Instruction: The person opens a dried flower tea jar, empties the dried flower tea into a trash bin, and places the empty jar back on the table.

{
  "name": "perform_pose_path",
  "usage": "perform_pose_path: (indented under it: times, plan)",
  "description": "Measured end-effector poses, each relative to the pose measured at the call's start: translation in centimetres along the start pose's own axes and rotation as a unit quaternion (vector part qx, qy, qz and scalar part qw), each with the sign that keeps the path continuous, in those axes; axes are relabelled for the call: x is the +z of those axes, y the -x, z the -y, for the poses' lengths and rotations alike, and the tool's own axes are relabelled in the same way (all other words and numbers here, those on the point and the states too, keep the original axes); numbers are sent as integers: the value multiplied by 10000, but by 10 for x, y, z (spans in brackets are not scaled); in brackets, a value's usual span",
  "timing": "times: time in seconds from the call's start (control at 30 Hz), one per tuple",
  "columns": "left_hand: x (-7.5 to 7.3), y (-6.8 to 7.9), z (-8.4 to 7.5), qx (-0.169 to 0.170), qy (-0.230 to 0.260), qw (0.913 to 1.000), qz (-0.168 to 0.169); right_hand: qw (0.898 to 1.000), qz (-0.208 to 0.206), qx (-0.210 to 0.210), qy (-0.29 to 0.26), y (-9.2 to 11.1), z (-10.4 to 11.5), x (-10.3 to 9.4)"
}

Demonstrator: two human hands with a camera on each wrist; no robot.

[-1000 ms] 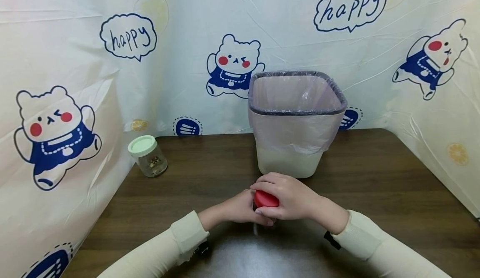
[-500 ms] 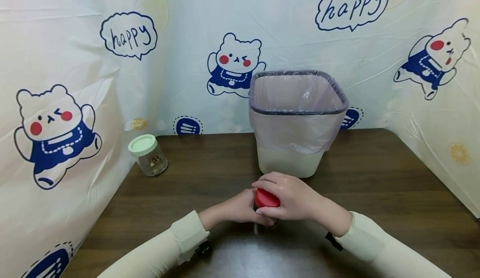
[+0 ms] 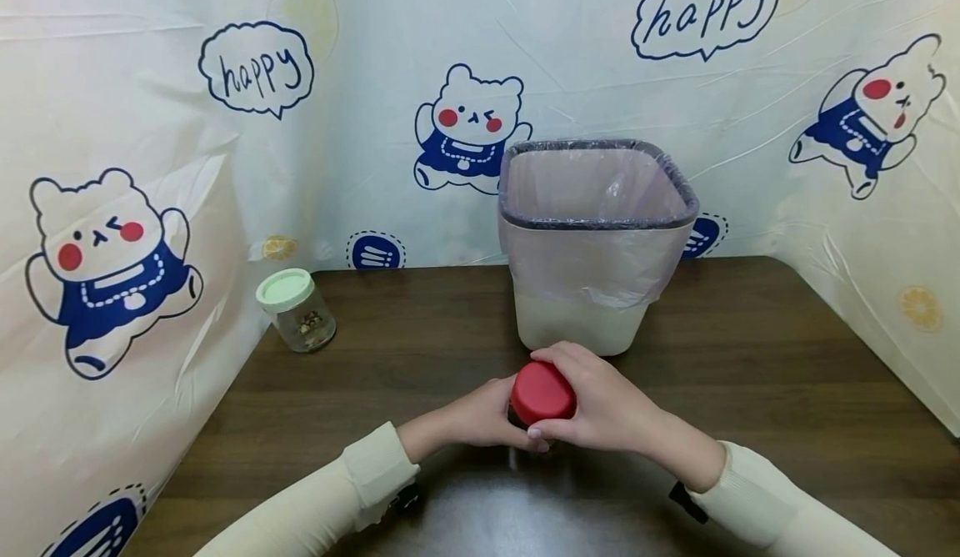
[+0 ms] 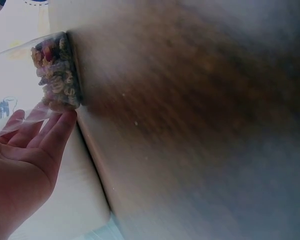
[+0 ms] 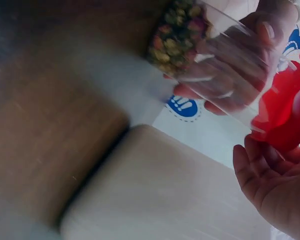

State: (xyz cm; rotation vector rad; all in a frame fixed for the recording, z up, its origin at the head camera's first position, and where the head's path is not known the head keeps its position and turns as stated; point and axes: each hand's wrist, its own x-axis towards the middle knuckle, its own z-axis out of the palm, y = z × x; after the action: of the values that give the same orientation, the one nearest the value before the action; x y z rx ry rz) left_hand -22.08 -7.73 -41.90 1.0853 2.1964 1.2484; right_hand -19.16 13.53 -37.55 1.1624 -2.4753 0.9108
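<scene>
My left hand (image 3: pixel 478 413) grips a clear jar (image 5: pixel 227 65), its fingers wrapped round the wall. Dried flowers and buds (image 5: pixel 177 40) fill the bottom of the jar; the left wrist view also shows them through the clear wall. The base sits right at the wooden table top (image 4: pixel 165 110). At the jar's mouth, my right hand (image 3: pixel 611 407) holds a red lid (image 3: pixel 543 392) by its rim, between thumb and fingers. In the head view the lid's top faces up toward me, and the hands hide most of the jar beneath it.
Just behind the hands stands a pale waste bin (image 3: pixel 577 323) lined with a plastic bag. A second glass jar (image 3: pixel 303 323) with a light green lid and a little content stands at the table's left edge. A printed curtain (image 3: pixel 360 123) surrounds the table.
My right hand has turned and shifted slightly right, tilting the red lid so that more of its top shows. The left hand stays in place on the jar.
</scene>
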Motion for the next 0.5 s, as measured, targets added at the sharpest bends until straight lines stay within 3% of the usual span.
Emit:
perform_pose_path:
  times: [0.2, 0.5]
  plan:
    - [-1, 0, -1, 30, 11, 10000, -49, 9974, -93, 387, -605, 2, -5, 5]
    - [0, -1, 0, -23, -72, 9999, -118, 9946, -33, 218, -1013, -1, -12, 7]
